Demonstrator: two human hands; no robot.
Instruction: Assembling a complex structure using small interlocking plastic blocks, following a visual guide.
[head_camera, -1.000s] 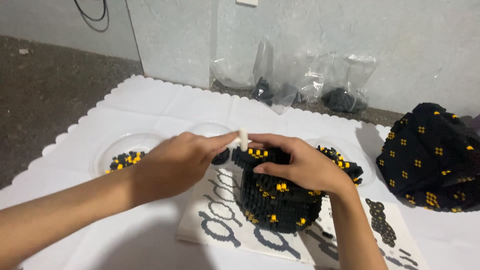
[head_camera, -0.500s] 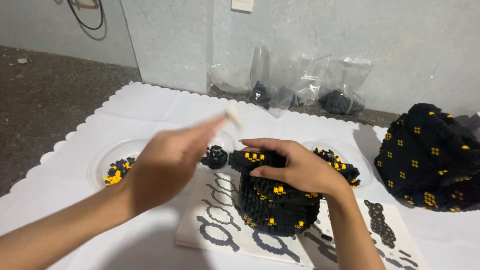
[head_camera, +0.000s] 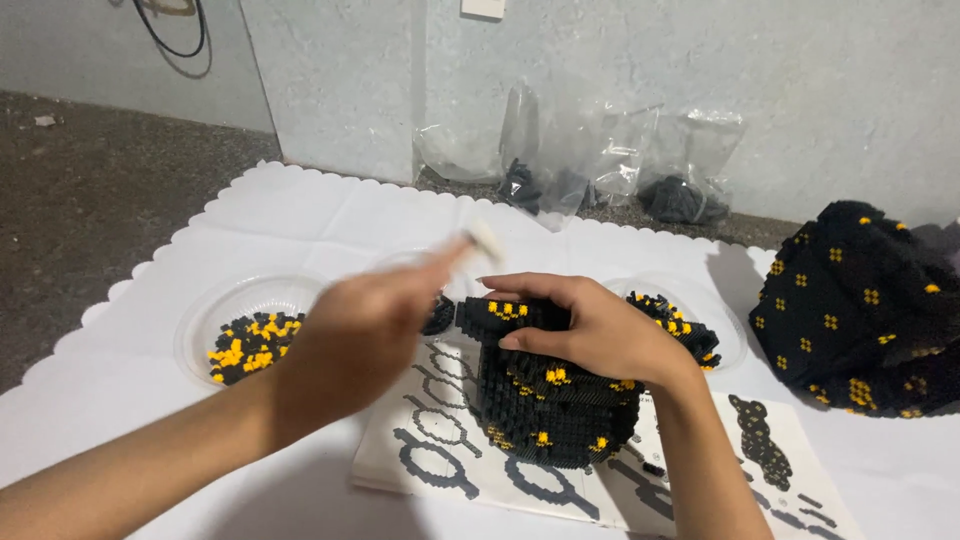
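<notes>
**Small white tool raised over a black-and-yellow brick model**

The right hand lies flat across the top of the black-and-yellow brick model, fingers pressed together and pointing left, the palm holding it down on the instruction sheet. The model stands near the middle of the white scalloped cloth, just right of the left hand.

The left hand is curled shut on a small white tool; the picture is blurred there, so how the fingers sit on it cannot be told. The tool's long axis slants up and to the right, its pale tip above and slightly to the far left of the model's top edge, apart from it. The left hand is therefore the nearer to that left edge, with the right hand's fingertips just beside it.

To the left is a clear dish of loose black and yellow bricks; a second dish shows behind the right wrist. A larger finished brick piece sits at far right, and clear plastic bags rest against the wall.
</notes>
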